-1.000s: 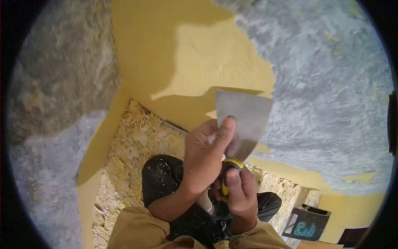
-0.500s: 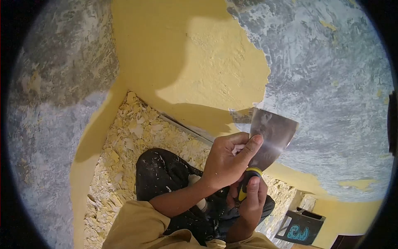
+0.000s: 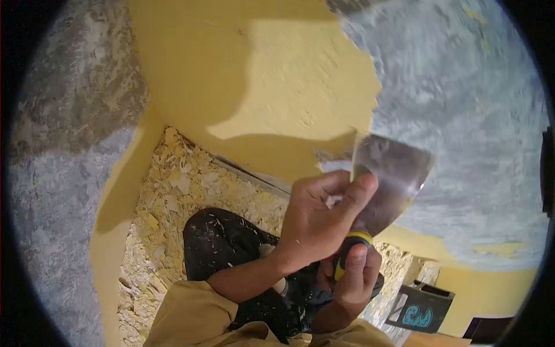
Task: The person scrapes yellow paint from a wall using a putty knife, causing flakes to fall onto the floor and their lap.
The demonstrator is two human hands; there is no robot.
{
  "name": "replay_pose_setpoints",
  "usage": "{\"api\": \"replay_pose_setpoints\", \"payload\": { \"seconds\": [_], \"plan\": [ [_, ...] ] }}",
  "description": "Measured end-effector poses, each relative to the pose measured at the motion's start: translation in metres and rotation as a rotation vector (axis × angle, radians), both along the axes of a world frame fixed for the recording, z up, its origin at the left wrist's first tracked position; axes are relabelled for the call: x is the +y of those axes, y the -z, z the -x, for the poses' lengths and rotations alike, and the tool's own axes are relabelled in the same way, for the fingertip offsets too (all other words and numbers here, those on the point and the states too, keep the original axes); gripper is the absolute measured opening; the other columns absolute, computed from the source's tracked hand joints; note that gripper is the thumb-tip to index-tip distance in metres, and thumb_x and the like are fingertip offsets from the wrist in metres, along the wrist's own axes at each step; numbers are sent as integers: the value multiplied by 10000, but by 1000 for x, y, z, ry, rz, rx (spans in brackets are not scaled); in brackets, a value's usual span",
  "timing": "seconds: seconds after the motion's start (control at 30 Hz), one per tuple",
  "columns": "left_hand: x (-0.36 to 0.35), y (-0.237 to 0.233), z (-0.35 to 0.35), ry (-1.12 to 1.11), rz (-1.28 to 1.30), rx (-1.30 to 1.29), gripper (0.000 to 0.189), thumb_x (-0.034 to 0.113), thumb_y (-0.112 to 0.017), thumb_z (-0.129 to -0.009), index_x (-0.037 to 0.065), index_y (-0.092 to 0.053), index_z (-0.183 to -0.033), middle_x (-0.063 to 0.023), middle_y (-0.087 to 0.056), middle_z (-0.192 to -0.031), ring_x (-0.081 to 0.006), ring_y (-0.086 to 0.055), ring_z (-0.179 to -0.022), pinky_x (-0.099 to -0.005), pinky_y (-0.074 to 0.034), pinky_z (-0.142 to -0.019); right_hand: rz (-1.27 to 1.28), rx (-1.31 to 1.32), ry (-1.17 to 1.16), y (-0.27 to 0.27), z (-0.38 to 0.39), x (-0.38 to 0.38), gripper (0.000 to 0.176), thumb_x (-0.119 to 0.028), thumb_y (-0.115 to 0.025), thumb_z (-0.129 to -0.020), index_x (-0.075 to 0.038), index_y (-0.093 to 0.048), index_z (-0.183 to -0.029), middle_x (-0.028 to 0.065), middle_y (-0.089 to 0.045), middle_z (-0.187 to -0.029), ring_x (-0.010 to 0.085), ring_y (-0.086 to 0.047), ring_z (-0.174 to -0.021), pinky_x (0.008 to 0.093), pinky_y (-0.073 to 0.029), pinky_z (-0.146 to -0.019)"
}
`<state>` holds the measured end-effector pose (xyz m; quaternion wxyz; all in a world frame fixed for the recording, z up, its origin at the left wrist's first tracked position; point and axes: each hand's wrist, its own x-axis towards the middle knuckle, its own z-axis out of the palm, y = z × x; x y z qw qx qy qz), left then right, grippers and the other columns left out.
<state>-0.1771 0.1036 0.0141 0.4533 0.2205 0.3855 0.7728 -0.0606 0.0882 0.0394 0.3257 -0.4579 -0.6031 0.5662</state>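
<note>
A wide paint scraper (image 3: 388,170) with a steel blade and a black and yellow handle is held up before the wall. Wrapped round its handle is my right hand (image 3: 354,280), thumb along the near side. My left hand (image 3: 317,222) is closed at the blade's left edge, its thumb lying on the metal face and the fingers curled at the side. Behind the blade is the wall, with yellow paint (image 3: 289,81) on the left and a bare grey-blue patch (image 3: 457,115) on the right.
Paint flakes (image 3: 173,191) cover the floor around my crossed legs in dark, speckled trousers (image 3: 217,240). A scraped side wall (image 3: 52,220) rises on the left. A dark stool (image 3: 421,309) with a blue mark stands at lower right.
The scraper blade has shifted slightly right and up, turning a little, with both hands still on it. The camera view has moved slightly too.
</note>
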Motion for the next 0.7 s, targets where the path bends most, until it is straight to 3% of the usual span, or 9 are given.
{"api": "replay_pose_setpoints", "payload": {
  "seconds": [0.07,0.17,0.3,0.4,0.53,0.7],
  "plan": [
    [-2,-12,2,-66,-1,-66,380,303,-573,-913,49,-525,-635,27,-499,-605,-51,-441,-574,-212,-346,-516,-15,-31,-159,-1,-3,7,377,-328,-421,-967,-5,-506,-794,19,-471,-555,91,-423,-457,222,-290,-409],
    [3,-8,-5,-48,-20,-174,370,313,-565,-917,62,-524,-649,25,-491,-588,-57,-438,-544,-211,-337,-501,-65,-49,-193,-2,-8,17,346,-296,-430,-966,-10,-491,-781,3,-467,-553,80,-414,-466,223,-285,-429],
    [2,-3,-15,-54,5,-132,368,316,-555,-924,72,-522,-650,32,-468,-561,-46,-413,-511,-208,-315,-473,22,-37,-225,-11,-13,14,334,-285,-430,-966,-11,-485,-781,8,-465,-556,75,-415,-469,221,-294,-431],
    [2,2,-26,-29,121,-13,375,319,-549,-926,72,-515,-647,32,-470,-561,-45,-418,-513,-210,-317,-471,128,-53,-170,-7,-28,11,334,-310,-429,-968,-13,-490,-828,23,-478,-586,68,-413,-460,206,-313,-408],
    [3,-3,-23,-74,48,-122,396,339,-569,-914,35,-571,-660,49,-489,-548,0,-378,-447,-198,-283,-387,135,-13,-169,-2,-25,9,333,-317,-420,-971,-10,-488,-860,28,-486,-596,71,-414,-450,204,-315,-394],
    [2,-2,-18,-57,76,-70,405,341,-576,-911,23,-562,-661,60,-471,-553,-1,-367,-504,-202,-274,-427,161,33,-139,-6,-15,3,330,-304,-401,-979,-4,-487,-874,41,-485,-586,80,-405,-439,204,-310,-386]
  ]
}}
